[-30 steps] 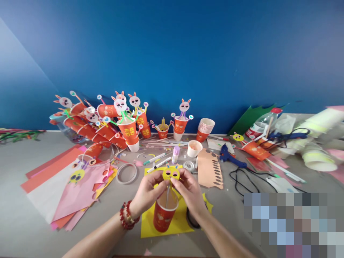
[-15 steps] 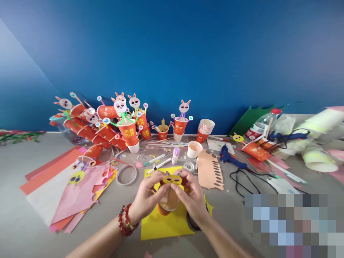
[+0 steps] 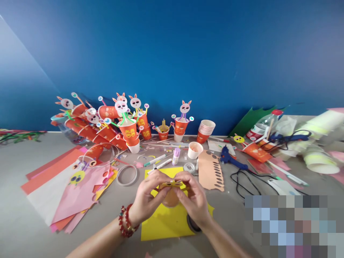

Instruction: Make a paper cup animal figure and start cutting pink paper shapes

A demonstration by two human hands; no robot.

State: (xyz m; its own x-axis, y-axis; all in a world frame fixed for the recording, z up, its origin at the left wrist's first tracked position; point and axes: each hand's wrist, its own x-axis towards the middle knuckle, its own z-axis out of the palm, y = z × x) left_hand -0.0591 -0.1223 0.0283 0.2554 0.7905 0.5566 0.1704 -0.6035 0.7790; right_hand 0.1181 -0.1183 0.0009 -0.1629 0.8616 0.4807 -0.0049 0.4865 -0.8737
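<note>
Grey surface [image 3: 113, 200] before a blue wall [image 3: 172, 64]. At six o'clock, pinched between left hand [image 3: 147, 197] and right hand [image 3: 195, 200], yellow paper face [image 3: 172, 184], nearly edge-on, just beside paper cup [image 3: 171, 201]. Outward: blue glue gun [image 3: 231, 160] at two, rabbit-faced cup [image 3: 128, 130] at eleven.

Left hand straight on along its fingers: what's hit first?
Likely the right hand, just across the flat yellow paper cutout that the left hand pinches; exact depth is unclear.

cup [image 3: 171, 200] mostly hidden behind hands [image 3: 147, 197], forearms [image 3: 100, 233] cropped
</note>
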